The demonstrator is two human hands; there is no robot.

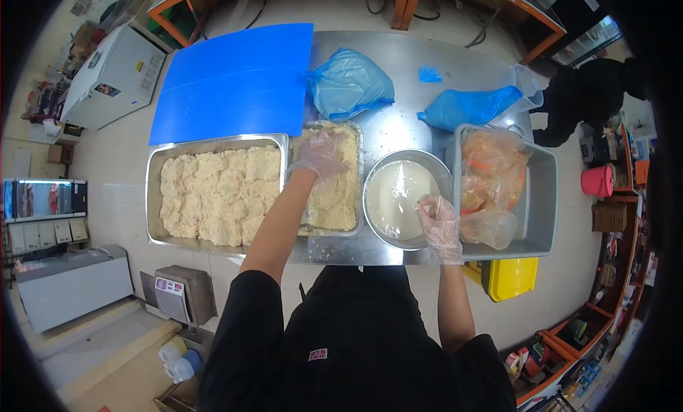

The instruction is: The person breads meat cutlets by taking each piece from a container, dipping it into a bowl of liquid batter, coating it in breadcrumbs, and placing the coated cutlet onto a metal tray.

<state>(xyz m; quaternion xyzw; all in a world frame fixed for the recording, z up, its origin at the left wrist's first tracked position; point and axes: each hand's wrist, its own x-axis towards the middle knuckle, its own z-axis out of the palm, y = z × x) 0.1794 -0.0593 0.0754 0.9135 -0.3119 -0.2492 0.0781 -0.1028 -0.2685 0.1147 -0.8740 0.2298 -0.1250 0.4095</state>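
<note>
My left hand (319, 154), in a clear plastic glove, reaches into a metal tray of pale breadcrumbs (334, 206). Its fingers look spread over the crumbs, though the glove blurs them. My right hand (438, 226), gloved too, hovers at the right side of a round metal bowl of whitish batter (398, 195). The fingers there are curled together, with nothing visible in them. Left of the crumbs, a large metal tray (149, 199) holds several crumb-coated pieces (220, 191). On the right, a grey plastic tub (544, 199) contains a clear bag of orange-tinted raw meat (491, 170).
A blue board (235, 78) lies behind the large tray. Two blue bags (352, 85) and a clear plastic jug (525, 88) sit toward the back of the steel table (398, 53). Below the tub is a yellow bin (512, 278). Another person (587, 95) is at the right.
</note>
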